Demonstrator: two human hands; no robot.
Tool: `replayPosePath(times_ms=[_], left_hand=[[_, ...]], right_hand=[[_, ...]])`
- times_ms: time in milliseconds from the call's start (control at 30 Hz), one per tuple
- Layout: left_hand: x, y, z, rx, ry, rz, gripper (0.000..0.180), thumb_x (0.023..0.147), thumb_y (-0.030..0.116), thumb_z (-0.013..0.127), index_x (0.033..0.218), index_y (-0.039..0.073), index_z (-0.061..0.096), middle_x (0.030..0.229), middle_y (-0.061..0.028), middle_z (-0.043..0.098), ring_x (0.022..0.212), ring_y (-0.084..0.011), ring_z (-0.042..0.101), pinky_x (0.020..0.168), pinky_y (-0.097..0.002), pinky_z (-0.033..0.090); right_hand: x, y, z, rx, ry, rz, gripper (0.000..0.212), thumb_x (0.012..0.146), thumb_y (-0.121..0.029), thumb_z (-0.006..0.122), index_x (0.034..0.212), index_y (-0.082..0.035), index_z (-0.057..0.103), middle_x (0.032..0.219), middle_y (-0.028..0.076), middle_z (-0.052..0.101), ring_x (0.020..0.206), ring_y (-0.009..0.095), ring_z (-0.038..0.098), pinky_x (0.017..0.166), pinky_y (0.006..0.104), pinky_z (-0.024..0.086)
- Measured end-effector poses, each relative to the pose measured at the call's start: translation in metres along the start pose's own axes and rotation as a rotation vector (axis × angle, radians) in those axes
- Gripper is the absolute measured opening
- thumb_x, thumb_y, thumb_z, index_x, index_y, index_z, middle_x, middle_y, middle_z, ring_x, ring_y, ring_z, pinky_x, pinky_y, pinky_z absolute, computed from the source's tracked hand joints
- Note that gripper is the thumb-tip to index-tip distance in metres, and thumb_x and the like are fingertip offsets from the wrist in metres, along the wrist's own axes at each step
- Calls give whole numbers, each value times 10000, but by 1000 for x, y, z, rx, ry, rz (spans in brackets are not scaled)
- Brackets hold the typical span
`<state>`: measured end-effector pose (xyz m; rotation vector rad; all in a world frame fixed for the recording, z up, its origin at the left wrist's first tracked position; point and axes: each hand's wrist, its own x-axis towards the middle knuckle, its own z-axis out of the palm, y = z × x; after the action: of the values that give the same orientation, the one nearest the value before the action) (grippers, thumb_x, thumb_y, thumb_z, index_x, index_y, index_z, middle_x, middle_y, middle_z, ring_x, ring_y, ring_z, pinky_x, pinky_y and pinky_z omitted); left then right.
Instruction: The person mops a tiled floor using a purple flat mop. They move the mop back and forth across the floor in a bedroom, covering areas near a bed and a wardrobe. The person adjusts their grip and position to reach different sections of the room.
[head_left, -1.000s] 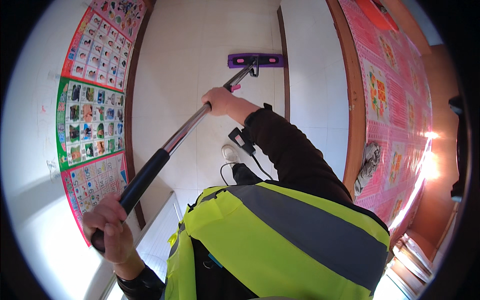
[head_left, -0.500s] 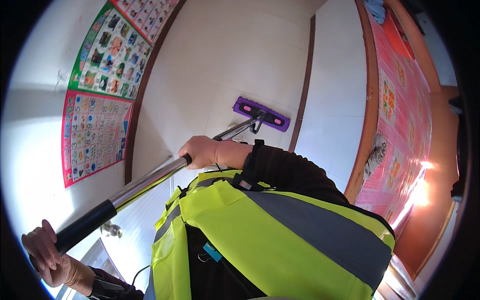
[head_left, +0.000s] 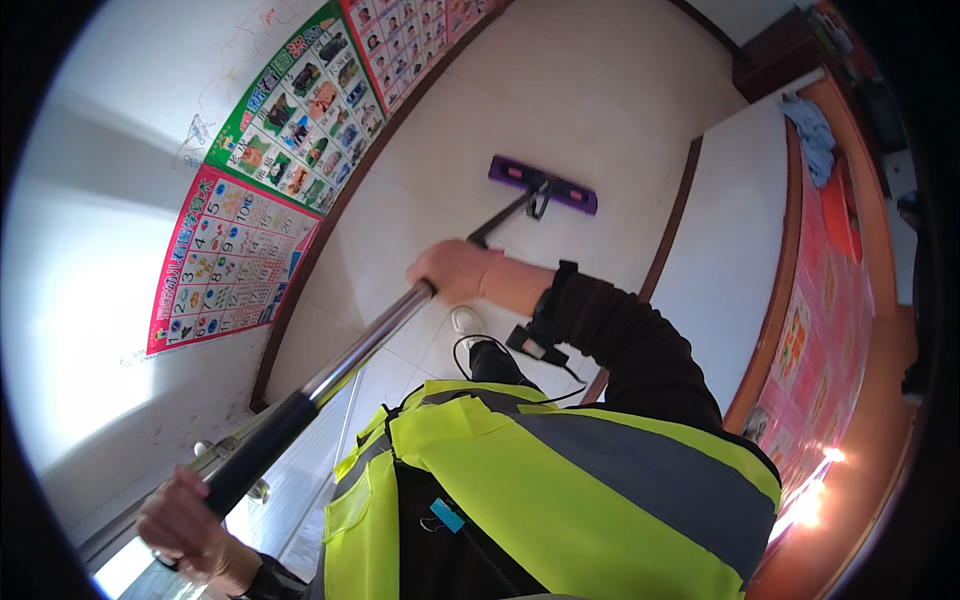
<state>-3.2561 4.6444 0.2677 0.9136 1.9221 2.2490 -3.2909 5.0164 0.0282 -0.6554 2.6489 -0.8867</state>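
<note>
A flat mop with a metal pole (head_left: pixel 365 340) and a purple head (head_left: pixel 543 186) slants across the view from lower left to upper middle. My left hand (head_left: pixel 185 527) is closed round the end of its black grip (head_left: pixel 262 452). Further along the pole, my right hand (head_left: pixel 452 270) wraps round the shaft, slightly blurred. The purple head lies on the pale tiled floor (head_left: pixel 590 90), ahead of my white shoe (head_left: pixel 467 322).
Picture charts (head_left: pixel 232 262) hang on the white wall at left, above a dark skirting strip. A door knob (head_left: pixel 259 491) is near the grip. At right stands a low white-sided platform (head_left: pixel 738 235) with a wooden edge and pink cover (head_left: pixel 815 320). A dark cabinet (head_left: pixel 780 55) sits at the back.
Both hands and the pole have shifted right, and the mop head has slid forward and slightly right. My white shoe shows more plainly. The wall charts sit further right in view.
</note>
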Motion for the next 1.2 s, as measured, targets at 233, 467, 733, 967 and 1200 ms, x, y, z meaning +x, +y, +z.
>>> replayPosePath(times_ms=[233, 467, 733, 967, 1200], left_hand=[[105, -136, 95, 20, -50, 17, 212, 708, 134, 686, 684, 67, 486, 648, -51, 525, 644, -228, 545, 818, -428, 417], [139, -229, 119, 73, 20, -64, 179, 748, -65, 589, 700, 31, 446, 749, -61, 505, 752, -218, 510, 853, -414, 402], [66, -177, 60, 136, 140, -189, 212, 678, 53, 656, 682, 86, 447, 650, -33, 502, 708, -208, 519, 886, -435, 372], [-29, -99, 38, 175, 95, -223, 207, 605, 47, 665, 620, 104, 467, 575, -15, 508, 591, -197, 523, 804, -421, 381], [-144, 32, -15, 202, 338, -252, 296, 623, 143, 736, 628, 144, 440, 511, 37, 464, 519, -128, 493, 753, -366, 356]], right_hand=[[71, 183, -79, -266, 324, 177, 108, 639, -65, 598, 732, -107, 562, 786, 89, 574, 810, 323, 552, 678, 409, 450], [115, 233, -43, -283, 476, 296, 238, 690, -56, 607, 917, -59, 536, 992, 112, 537, 990, 330, 489, 794, 418, 430], [160, 192, -16, -374, -202, 181, 569, 686, -46, 608, 1229, -142, 466, 1122, 116, 551, 1067, 312, 501, 868, 389, 430], [126, 118, 61, -188, -327, 173, 662, 579, -177, 739, 1194, -189, 494, 941, 108, 630, 890, 292, 594, 779, 358, 470], [74, -28, 130, 246, -490, -117, 716, 540, -235, 778, 1193, -208, 484, 1020, 136, 608, 931, 314, 584, 826, 374, 457]])
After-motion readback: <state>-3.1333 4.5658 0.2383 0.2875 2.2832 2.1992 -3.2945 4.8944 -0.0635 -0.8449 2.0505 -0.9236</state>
